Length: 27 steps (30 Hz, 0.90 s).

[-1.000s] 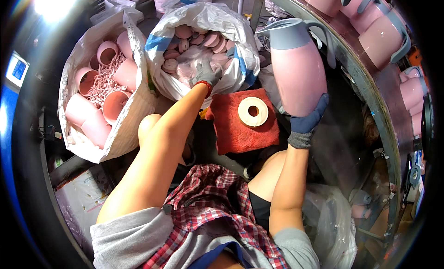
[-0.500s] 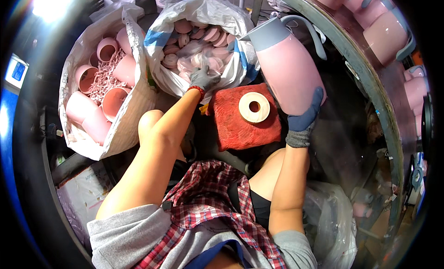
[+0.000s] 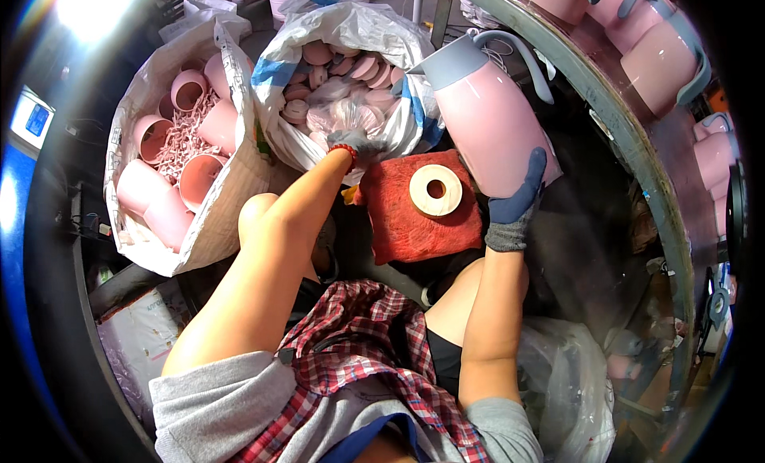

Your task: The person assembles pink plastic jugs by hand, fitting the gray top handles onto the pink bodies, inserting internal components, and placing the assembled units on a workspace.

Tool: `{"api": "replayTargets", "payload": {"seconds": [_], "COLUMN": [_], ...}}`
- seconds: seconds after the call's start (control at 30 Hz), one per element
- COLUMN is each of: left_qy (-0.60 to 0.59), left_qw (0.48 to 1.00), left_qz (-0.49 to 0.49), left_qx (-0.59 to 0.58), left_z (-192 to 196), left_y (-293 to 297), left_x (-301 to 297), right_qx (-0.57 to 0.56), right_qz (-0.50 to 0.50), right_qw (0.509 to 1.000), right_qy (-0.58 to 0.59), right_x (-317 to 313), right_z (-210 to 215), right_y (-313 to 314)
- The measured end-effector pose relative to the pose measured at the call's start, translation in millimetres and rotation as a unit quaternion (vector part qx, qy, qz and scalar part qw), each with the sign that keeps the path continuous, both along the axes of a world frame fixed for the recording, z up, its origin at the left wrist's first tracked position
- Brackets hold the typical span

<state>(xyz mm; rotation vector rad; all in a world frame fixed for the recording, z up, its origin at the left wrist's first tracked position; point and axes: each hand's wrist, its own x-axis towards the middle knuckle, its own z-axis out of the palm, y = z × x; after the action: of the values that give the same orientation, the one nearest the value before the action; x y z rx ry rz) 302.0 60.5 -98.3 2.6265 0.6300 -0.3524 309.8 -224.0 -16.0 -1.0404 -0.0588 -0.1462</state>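
My right hand [image 3: 516,194], in a blue and grey glove, is closed round the lower end of a pink vacuum jug [image 3: 494,112] with a grey collar, spout and handle. The jug leans with its top away from me to the left. My left hand [image 3: 358,144], in a grey glove, reaches into the near edge of a white sack [image 3: 275,45]. Inside the sack are many round pink lids [image 3: 362,67] and a clear plastic bag [image 3: 339,96]. That hand touches the crumpled plastic; its fingers are mostly hidden. Below the sack, a pale wooden ring [image 3: 421,196] rests on a red cloth-covered block [image 3: 398,236].
To the left stands another white sack [image 3: 231,176] with pink cylindrical shells [image 3: 143,186] and shredded pink filler. A curved metal-edged bench [image 3: 637,144] at the right carries more pink jugs [image 3: 657,68]. Clear plastic sheeting [image 3: 570,375] lies at the lower right.
My left hand has shifted slightly nearer to me and right, its fingers less visible. The jug and my right hand have moved a little to the left.
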Motion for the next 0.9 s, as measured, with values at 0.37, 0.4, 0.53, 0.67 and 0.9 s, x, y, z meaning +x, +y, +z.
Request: {"api": "replayTargets", "payload": {"seconds": [0.37,0.4,0.53,0.67,0.9], "left_qy": [-0.281,-0.356,-0.342,-0.407,-0.371], "left_qw": [0.922,0.873,0.681,0.600,0.563], "left_qz": [0.166,0.196,0.205,0.110,0.058], "left_qx": [-0.207,-0.270,-0.614,-0.680,-0.736], "left_z": [-85.8,-95.1,18.6,95.5,130.5], "left_y": [76.0,98.9,58.3,23.6,9.0], "left_x": [-27.4,-44.5,-56.3,-121.6,-192.0], "right_qx": [0.010,-0.004,-0.181,-0.076,-0.190], "right_qz": [0.049,0.074,0.006,0.102,0.105], "right_qw": [0.999,0.997,0.977,0.992,0.964], "right_qy": [0.022,0.020,-0.111,-0.025,-0.156], "right_x": [-15.4,-19.0,-9.4,-47.2,-105.6], "right_z": [9.9,7.8,-10.9,17.7,59.5], "right_y": [16.8,23.8,-22.0,-8.0,5.2]}}
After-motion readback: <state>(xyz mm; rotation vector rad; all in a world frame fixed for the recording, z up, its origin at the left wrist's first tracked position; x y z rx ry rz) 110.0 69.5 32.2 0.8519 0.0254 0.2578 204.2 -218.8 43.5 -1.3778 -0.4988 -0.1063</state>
